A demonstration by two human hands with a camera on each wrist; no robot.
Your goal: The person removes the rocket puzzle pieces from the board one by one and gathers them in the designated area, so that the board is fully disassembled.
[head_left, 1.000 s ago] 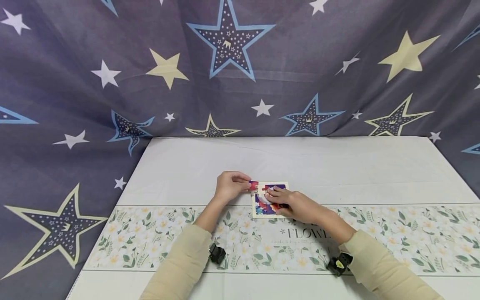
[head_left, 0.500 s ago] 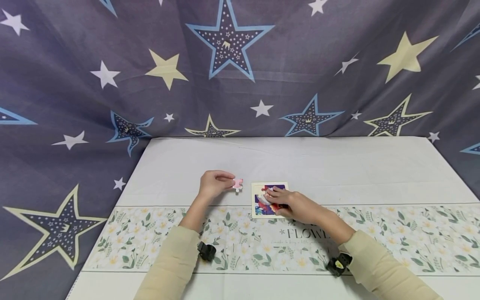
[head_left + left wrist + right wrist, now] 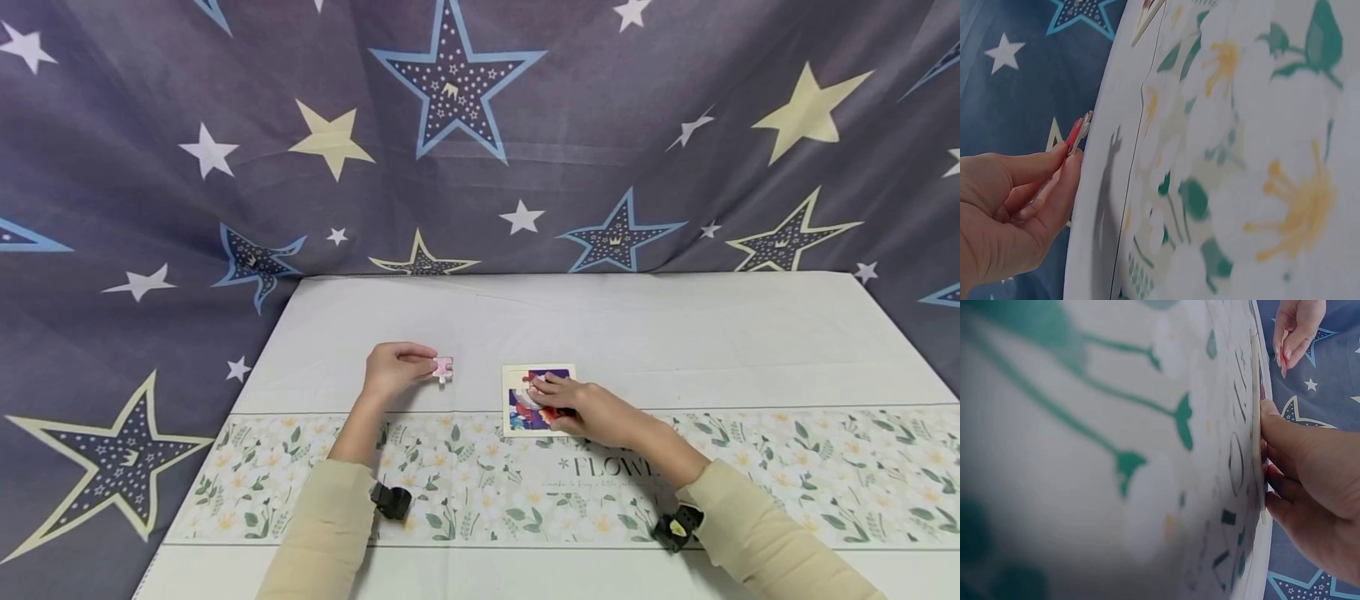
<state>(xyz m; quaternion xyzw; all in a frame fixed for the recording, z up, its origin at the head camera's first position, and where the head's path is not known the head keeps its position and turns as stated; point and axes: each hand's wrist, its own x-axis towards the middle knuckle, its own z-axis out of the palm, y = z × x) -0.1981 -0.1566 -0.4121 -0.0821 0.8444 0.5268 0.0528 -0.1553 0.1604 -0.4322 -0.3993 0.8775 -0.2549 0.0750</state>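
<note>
Starting at the left of the head view, I note a dark cloth backdrop printed with stars, which also spans the top of the frame and the right edge. Next, rising from the lower left of centre, is a padded beige left sleeve, with a black device at its wrist. The person's left hand lies left of centre; its fingers grasp a pink puzzle piece, pinched between thumb and fingertips. In my left wrist view the piece shows edge-on, red and pale, held above the bench, on which a shadow of the hand falls. Just right of the frame's centre I find the puzzle board, flat on the bench and well apart from the piece; its upper left part is bare cream, with a colourful picture elsewhere. The person's right hand covers the board's right side, fingers unclenched and resting on it. Printed lettering, partly hidden, sits below that hand on a floral band across the bench. At lower right I record a second black device beside the beige right sleeve.
</note>
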